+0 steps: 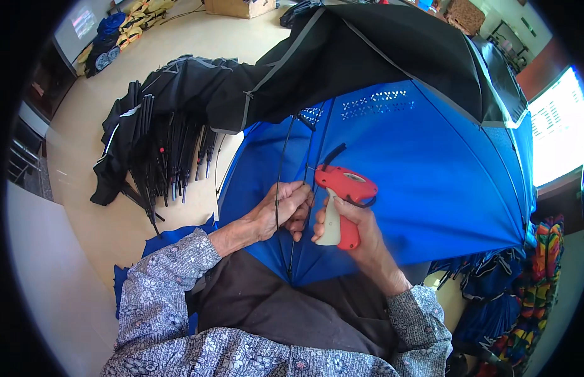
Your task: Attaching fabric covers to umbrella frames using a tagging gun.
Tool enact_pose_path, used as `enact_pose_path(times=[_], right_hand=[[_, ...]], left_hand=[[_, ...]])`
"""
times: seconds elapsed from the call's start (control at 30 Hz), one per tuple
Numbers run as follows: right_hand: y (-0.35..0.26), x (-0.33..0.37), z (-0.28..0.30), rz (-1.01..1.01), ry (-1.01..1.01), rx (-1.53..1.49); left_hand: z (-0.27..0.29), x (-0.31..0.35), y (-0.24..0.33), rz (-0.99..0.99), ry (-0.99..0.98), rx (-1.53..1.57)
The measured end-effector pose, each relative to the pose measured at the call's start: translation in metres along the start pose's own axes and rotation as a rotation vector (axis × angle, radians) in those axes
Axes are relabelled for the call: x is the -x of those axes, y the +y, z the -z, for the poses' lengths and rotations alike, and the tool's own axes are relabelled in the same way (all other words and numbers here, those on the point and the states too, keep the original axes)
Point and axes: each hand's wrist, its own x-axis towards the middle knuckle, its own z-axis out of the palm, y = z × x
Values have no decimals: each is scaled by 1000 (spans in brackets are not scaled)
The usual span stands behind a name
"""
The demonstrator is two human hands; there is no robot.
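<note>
A big umbrella, blue inside [418, 195] and black outside [380, 50], lies opened across my lap with its inner side toward me. My left hand [286, 210] is closed in a pinch at a thin dark umbrella rib [308, 173], and another rib crosses in front of that hand. What else lies between those fingertips is hidden. In my right hand [361, 229] is a red and white tagging gun [347, 182], my fingers wrapped round its grip. Its needle end points left, at the rib just above my left fingertips. A short black strip sticks up from the gun's top.
Left of the umbrella, a bunch of folded black umbrellas [169, 138] leans with shafts downward. Blue cloth [169, 242] lies by my left elbow. Folded dark blue umbrellas [493, 308] and rainbow-coloured ones [543, 276] are at the right. A cardboard box [240, 7] stands far back.
</note>
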Motion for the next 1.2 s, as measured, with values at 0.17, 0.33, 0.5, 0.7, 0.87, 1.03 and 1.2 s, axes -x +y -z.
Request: enact_pose_path(times=[0.17,0.33,0.5,0.7,0.87,1.03,1.2], right_hand=[[0,-1,-4,18,-48,60],[6,0,-5,22,-11,39],[7,1,-2,33,40,27],[-1,1,0,114,82,161],[6,0,-3,107,116,242],[-23,23,-38,166,190,118],[-102,106,-83,470,194,248]], left_hand=[[-2,1,-1,-1,52,-12],[1,1,-5,14,25,-40],[-4,-1,-6,13,14,-82],[-2,-3,-13,-122,-105,-46],[-3,0,-11,-238,-180,-88],[7,9,35,-49,-177,-132],[87,-8,85,-17,11,-318]])
